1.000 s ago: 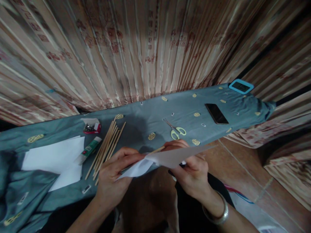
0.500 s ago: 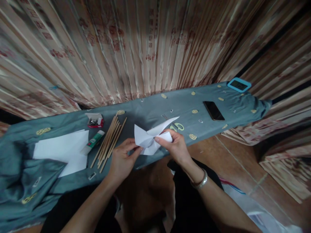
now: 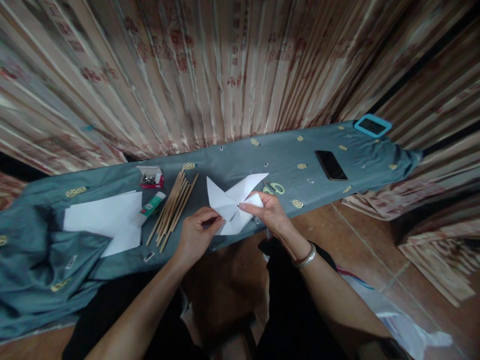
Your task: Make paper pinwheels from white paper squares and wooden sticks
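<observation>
A white paper pinwheel (image 3: 225,202) is held over the front edge of the cloth-covered table. My right hand (image 3: 270,210) is closed on its right side, the thumb pressed near the centre, where a small dark metallic dot shows. At the lower left edge, my left hand (image 3: 200,230) pinches the paper between thumb and fingers. The upper blades stand out to the left and right. Just behind my right fingers lie scissors (image 3: 277,188) with yellow-green handles, partly hidden.
Left of my hands lie several thin wooden sticks (image 3: 174,207), a glue stick (image 3: 153,204), a small red box (image 3: 152,179) of metallic pieces and white paper sheets (image 3: 108,215). To the right are a phone (image 3: 330,165) and a blue-framed digital clock (image 3: 372,125). Curtains (image 3: 210,75) hang behind the table.
The pinwheel has turned to face me more, its blades spread more visibly. Both hands still hold it. The view has shifted slightly.
</observation>
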Motion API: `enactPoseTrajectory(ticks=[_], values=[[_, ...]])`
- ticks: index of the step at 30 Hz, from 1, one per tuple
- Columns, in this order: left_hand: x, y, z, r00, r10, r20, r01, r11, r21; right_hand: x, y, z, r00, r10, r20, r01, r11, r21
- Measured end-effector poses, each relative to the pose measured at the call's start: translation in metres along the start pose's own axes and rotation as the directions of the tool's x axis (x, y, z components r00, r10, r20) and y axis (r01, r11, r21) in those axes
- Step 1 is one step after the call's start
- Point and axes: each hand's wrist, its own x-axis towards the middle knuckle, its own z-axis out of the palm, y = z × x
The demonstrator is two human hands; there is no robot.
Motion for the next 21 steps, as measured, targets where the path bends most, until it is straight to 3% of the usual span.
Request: enactPoseTrajectory(ticks=[5, 11, 21], values=[[-0.003, 0.003, -0.002, 0.992, -0.103, 0.072, 0.112, 0.983, -0.148, 0.001, 0.0, -0.003, 0.998, 0.05, 0.038, -0.051, 0.998, 0.02], [-0.008, 0.013, -0.006, 0.94, -0.291, 0.177, 0.334, 0.89, -0.312, 0.003, 0.002, -0.009, 0.993, 0.1, 0.064, -0.105, 0.991, 0.084], [-0.01, -0.004, 0.0, 0.942, -0.302, 0.145, 0.328, 0.922, -0.208, 0.003, 0.006, -0.001, 0.994, 0.097, 0.048, -0.102, 0.988, 0.116]])
